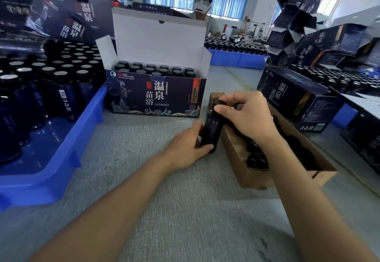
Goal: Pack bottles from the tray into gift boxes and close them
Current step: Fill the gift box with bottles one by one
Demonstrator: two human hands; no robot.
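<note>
Squarely between left hand (185,148) and right hand (247,116), bottle (212,132) beside carton (257,176)

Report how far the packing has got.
Done: a closed gift box stands at right, and the open gift box already holds rows of packed bottles. In hand: the left hand grips one bottle near its base while the right hand grips its top. Left: that bottle goes in, the lid is up, and the blue tray holds many loose bottles.
</note>
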